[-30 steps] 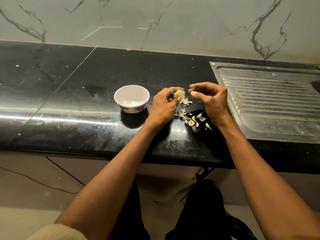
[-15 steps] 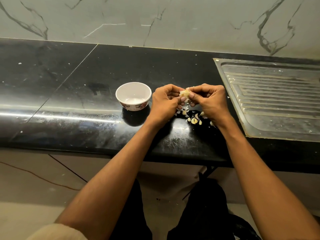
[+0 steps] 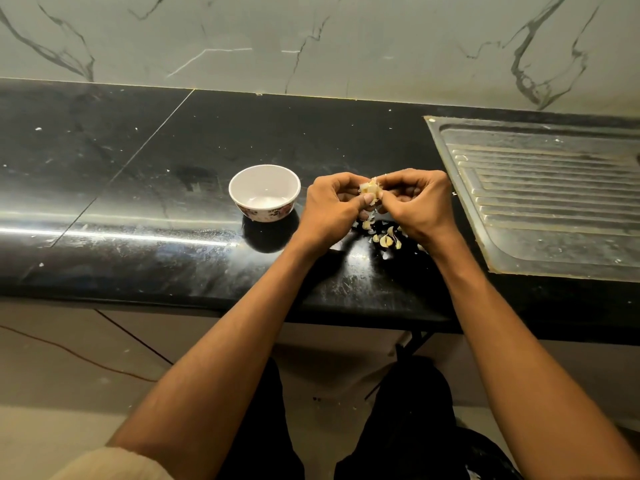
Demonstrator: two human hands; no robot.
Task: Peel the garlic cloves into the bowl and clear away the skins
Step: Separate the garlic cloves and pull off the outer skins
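**Both hands on the garlic, bowl waiting empty**

Ok, both hands up together over the black bench, just right of the bowl [image 3: 264,192]. Left hand [image 3: 331,206] and right hand [image 3: 418,203] each have a grip curled in and pinching the same small garlic piece [image 3: 371,190] between thumbs and fingertips, held off the bench, w/ pale flaky bits showing at the top. Can't tell which finger is doing the actual peeling, too small.

Bowl looks empty from here, white inside, flowered band outside. Below the hands, nearer side, a scatter of loose cloves and skins [image 3: 385,239] on the bench. Can't sort cloves from skins at this size. Drainboard [image 3: 554,202] off to the right, marble wall behind.

My read: early in the job, nothing in the bowl yet. Garlic's light and firm, but the skin's papery, tears easy and clings, so pick at the tip or root end w/ a nail, not the smooth flank. A bared clove gets slick and sticky, prob. wants a steady pinch on its sides. Skins weigh nothing; a sweep could scatter them.
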